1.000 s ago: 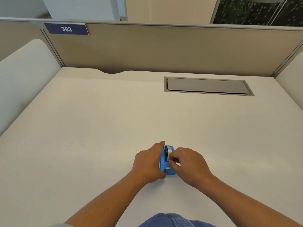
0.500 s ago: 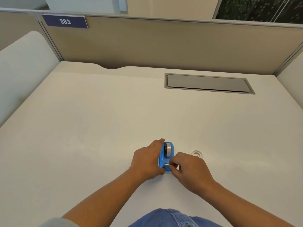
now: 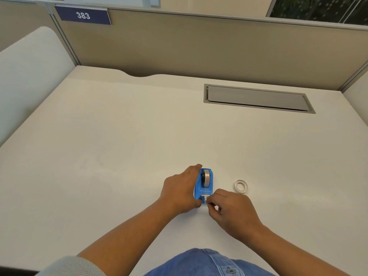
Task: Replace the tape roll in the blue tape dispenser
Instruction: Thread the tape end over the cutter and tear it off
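Observation:
A small blue tape dispenser (image 3: 205,186) stands on the white desk, its cutter end toward me. A tape roll (image 3: 206,177) sits in its cradle. My left hand (image 3: 179,190) grips the dispenser's left side. My right hand (image 3: 231,210) is at the near cutter end, thumb and forefinger pinched on the end of the tape. A thin white, nearly used-up tape roll (image 3: 240,186) lies flat on the desk just right of the dispenser, apart from both hands.
The white desk (image 3: 119,156) is fenced by tan partition walls (image 3: 199,46). A grey cable hatch (image 3: 256,98) is set into the desk at the back right. A blue sign reading 383 (image 3: 83,15) hangs at the top left.
My right hand has drawn back from the roll toward the cutter end, pulling the tape end along. This uncovered the white roll on the desk. My left hand stays on the dispenser.

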Demonstrator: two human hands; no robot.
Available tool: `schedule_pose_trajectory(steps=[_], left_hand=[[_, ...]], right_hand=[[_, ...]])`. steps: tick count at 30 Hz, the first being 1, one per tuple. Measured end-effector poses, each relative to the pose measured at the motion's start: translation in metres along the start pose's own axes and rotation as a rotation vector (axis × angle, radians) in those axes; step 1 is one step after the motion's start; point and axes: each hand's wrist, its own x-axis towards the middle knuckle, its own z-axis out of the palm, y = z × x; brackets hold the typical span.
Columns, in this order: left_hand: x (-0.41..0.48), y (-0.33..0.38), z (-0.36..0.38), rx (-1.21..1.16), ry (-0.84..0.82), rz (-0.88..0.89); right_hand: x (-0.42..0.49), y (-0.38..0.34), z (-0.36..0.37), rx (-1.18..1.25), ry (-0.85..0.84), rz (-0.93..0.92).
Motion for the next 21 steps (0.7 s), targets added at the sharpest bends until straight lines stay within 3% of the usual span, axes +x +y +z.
schedule_pose_trajectory(steps=[21], left_hand=[[-0.001,0.003,-0.003,-0.027,-0.021,-0.021]], right_hand=[[0.005,0.010,0.033,-0.087,0.144,-0.132]])
